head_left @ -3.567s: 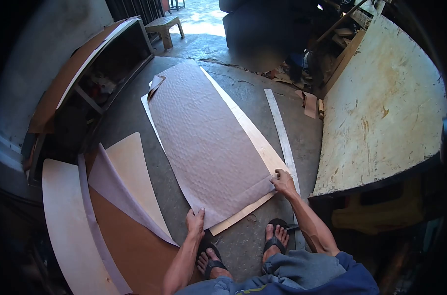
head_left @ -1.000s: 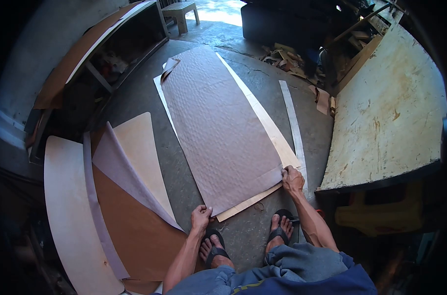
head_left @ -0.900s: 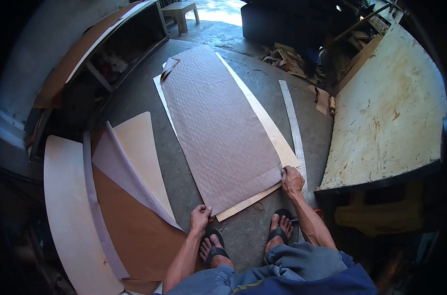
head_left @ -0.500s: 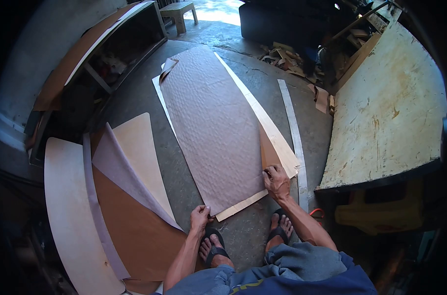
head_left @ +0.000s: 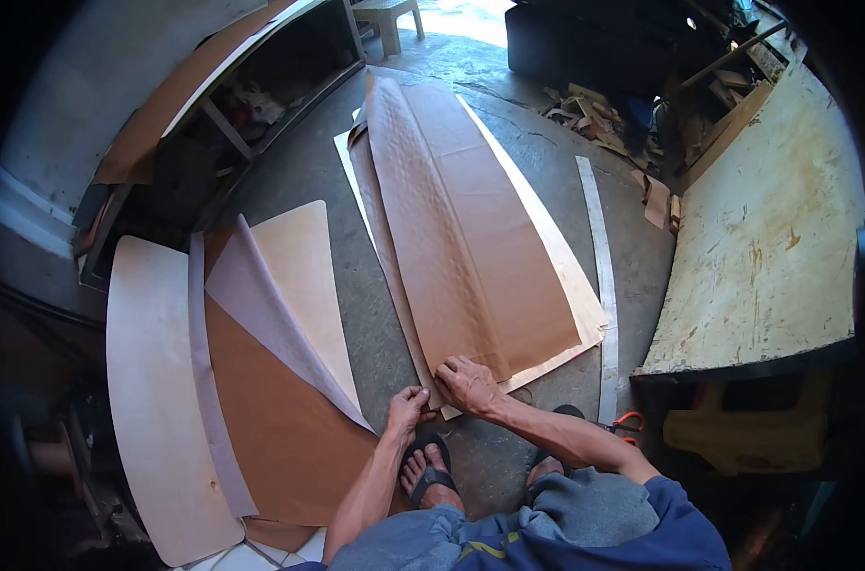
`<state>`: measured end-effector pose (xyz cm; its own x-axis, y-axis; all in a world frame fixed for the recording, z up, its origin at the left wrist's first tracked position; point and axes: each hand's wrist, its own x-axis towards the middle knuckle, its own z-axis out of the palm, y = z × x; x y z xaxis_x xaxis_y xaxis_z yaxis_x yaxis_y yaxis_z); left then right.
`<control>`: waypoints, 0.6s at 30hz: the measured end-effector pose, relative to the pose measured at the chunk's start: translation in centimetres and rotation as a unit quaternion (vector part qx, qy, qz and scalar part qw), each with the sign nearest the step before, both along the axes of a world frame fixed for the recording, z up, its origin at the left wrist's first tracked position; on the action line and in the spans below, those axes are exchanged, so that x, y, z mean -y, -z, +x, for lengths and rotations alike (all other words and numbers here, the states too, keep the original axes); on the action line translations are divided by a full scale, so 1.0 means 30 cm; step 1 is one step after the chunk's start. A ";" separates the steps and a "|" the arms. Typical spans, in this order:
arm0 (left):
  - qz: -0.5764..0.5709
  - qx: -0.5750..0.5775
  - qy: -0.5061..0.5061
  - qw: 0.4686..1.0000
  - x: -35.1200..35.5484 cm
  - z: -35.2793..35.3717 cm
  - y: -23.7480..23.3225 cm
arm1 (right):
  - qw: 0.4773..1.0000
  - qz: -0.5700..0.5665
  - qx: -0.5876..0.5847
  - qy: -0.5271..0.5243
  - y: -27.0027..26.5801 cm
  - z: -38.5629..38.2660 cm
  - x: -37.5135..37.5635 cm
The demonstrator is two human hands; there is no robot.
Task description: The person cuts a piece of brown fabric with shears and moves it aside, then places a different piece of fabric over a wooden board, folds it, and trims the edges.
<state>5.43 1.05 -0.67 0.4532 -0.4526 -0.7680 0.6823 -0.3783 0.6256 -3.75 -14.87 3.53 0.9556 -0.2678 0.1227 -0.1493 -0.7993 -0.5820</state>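
A long sheet lies on the concrete floor, folded lengthwise so its brown underside faces up and only a strip of its grey textured face shows along the left. Under it sits a pale plywood board. My left hand pinches the sheet's near left corner. My right hand grips the folded-over corner right beside it, the two hands almost touching. My feet in sandals stand just below the sheet's near end.
Curved plywood panels and a brown sheet with a grey flap lie at left. A big stained board stands at right, orange-handled scissors by its base. A thin strip lies on the floor. Shelving sits upper left.
My right hand has carried the sheet's right corner across to the left, folding the sheet over and exposing its brown underside. My left hand stayed on the near left corner.
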 end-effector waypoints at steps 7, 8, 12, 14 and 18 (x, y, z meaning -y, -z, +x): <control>-0.009 -0.017 0.005 1.000 0.001 0.006 -0.003 | 0.999 0.018 -0.048 -0.007 0.023 -0.019 -0.033; -0.010 -0.016 0.004 1.000 0.001 0.007 0.001 | 0.998 0.031 -0.058 -0.012 0.022 -0.018 -0.033; -0.022 -0.019 0.007 1.000 -0.006 0.006 0.012 | 0.997 0.038 -0.059 -0.007 0.023 -0.013 -0.044; -0.024 -0.017 0.006 1.000 -0.007 0.001 0.008 | 0.997 0.053 -0.058 0.002 0.027 -0.008 -0.047; -0.027 -0.024 0.009 0.999 -0.005 -0.002 -0.015 | 0.995 0.086 -0.059 -0.003 -0.004 0.013 -0.021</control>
<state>5.37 1.20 -0.20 0.4083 -0.5018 -0.7626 0.7050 -0.3574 0.6126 -3.36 -14.24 3.64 0.9625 -0.2687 -0.0371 -0.2192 -0.6901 -0.6897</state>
